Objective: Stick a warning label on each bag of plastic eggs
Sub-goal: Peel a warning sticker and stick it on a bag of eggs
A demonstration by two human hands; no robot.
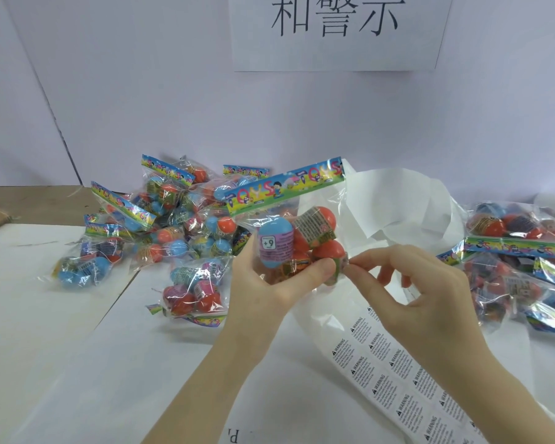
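My left hand grips a clear bag of plastic eggs from below, holding it upright above the table; its colourful "TOYS" header card points up. Blue and orange eggs show inside. My right hand pinches at the bag's lower right side with thumb and forefinger, its other fingers spread. Whether a label sits under those fingertips is hidden. A sheet of warning labels lies on the table under my right forearm.
A heap of egg bags lies at the left and centre of the white table. More bags are piled at the right. Crumpled white backing paper rises behind the held bag. A paper sign hangs on the wall.
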